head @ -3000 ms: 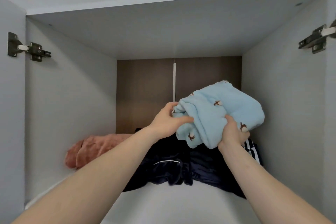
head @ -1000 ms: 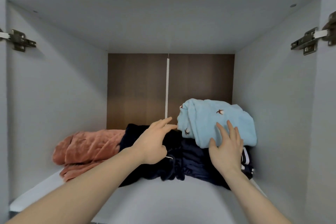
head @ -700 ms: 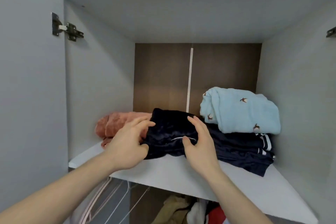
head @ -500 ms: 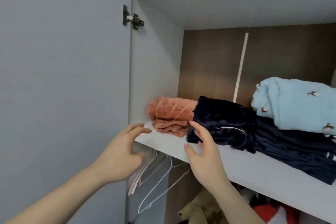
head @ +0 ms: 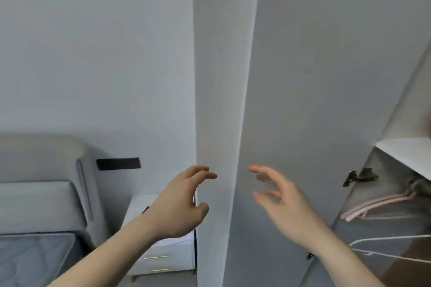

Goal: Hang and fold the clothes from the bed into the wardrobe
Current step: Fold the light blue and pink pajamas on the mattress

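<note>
Clothes from the bed are not visible at this moment; neither hand carries any garment, and only a corner of the bed shows at the lower left. Nearest the viewer, two bare forearms reach forward. The left hand (head: pixel 179 207) is empty, its fingers loosely curved with the thumb apart, hovering in front of the edge of the open wardrobe door (head: pixel 221 123). The right hand (head: pixel 283 202) is also empty, fingers spread and relaxed, slightly blurred, in front of the door's inner face. The door is a tall, flat, matte pale-grey panel seen almost edge-on. To the right, inside the wardrobe, thin hangers (head: pixel 382 205) in pink and white hang below a smooth white shelf (head: pixel 408 154), with a dark metal hinge (head: pixel 359 176) beside them. Behind the left hand stands a glossy white nightstand (head: pixel 161 254) with slim gold drawer pulls. Further left is the bed (head: pixel 35 256), with grey-blue quilted bedding and a padded grey fabric headboard (head: pixel 46 184) with rounded corners. A plain pale wall lies behind. As a judgement, the main risk is knocking a hand against the hard door edge, since the view is blurred and both hands hover close to it; the light wire hangers could also snag or swing off if brushed.
</note>
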